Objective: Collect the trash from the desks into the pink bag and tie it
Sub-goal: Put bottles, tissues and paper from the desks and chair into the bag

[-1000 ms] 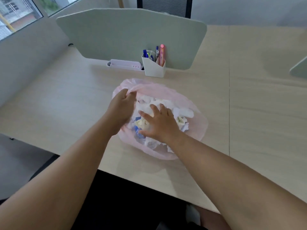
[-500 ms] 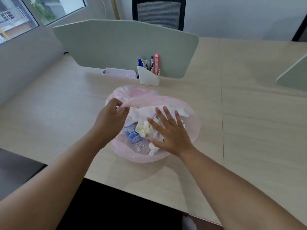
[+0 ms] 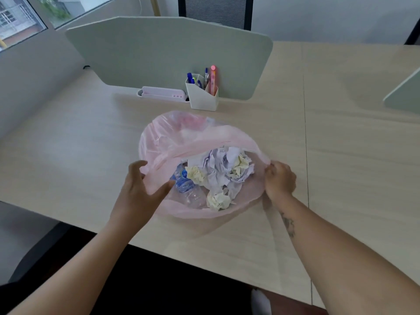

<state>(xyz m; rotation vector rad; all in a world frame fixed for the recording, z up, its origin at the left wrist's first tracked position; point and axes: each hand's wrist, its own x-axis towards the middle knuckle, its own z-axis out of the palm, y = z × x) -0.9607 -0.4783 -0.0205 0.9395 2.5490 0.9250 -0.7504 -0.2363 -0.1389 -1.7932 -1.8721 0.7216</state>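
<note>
A thin pink bag sits open on the light wooden desk, its mouth spread wide. Inside lie crumpled white and cream paper balls and a crushed clear plastic bottle with a blue label. My left hand is at the bag's left rim with fingers spread, the film caught between thumb and fingers. My right hand pinches the bag's right rim with curled fingers.
A white pen holder with pens stands behind the bag, next to a pale lilac tray. A grey-green divider panel runs across the back; a second panel is at the right. A dark chair stands beyond.
My right hand left the trash inside the bag and moved out to take the right rim. My left hand slid down the left rim, and the bag's mouth now stands wider.
</note>
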